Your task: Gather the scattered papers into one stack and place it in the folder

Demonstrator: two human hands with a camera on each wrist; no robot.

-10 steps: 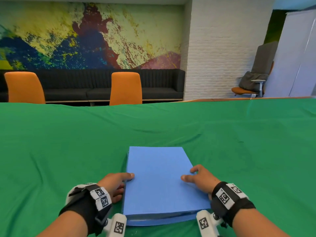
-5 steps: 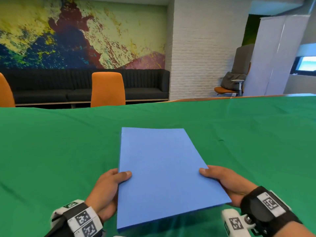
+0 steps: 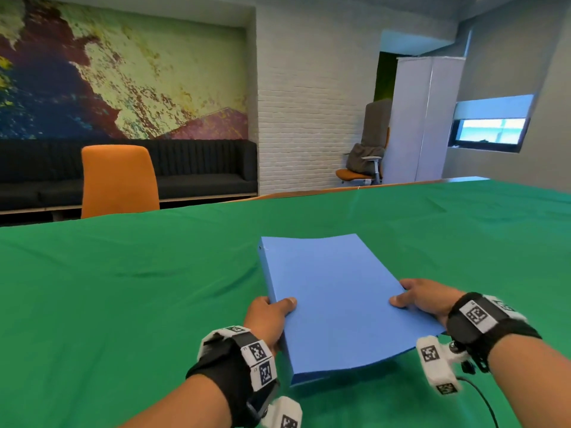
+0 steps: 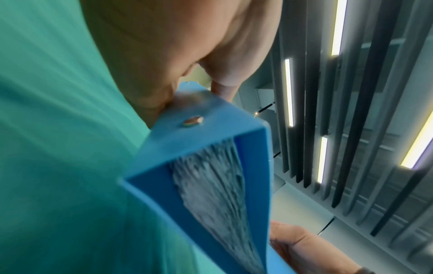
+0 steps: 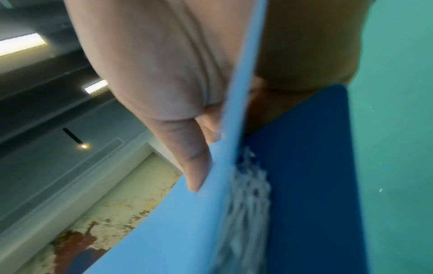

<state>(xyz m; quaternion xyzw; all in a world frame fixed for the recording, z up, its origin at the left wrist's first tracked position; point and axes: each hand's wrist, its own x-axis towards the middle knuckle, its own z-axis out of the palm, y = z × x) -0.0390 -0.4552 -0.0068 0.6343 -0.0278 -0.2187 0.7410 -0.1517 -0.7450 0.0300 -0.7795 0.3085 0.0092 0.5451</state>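
A closed blue folder point(image 3: 336, 301) is lifted off the green table, its near end raised and its cover bowed. My left hand point(image 3: 272, 316) grips its left spine edge, thumb on top. My right hand point(image 3: 423, 298) grips the right edge, thumb on the cover and fingers beneath. The stack of papers point(image 4: 218, 185) lies between the folder's covers point(image 4: 253, 166) in the left wrist view, their edges fanned. In the right wrist view the papers point(image 5: 248, 200) show between the upper cover point(image 5: 187, 218) and the darker lower cover point(image 5: 311, 166).
A green cloth point(image 3: 123, 288) covers the wide table. An orange chair point(image 3: 119, 180) stands behind its far edge, with a black sofa point(image 3: 200, 171) along the wall. An office chair point(image 3: 367, 159) and a white partition point(image 3: 423, 118) stand at the back right.
The folder lay flat on the table under both hands; both hands have since gripped its side edges, lifted it off the cloth and moved it to the right as the head view swung right.
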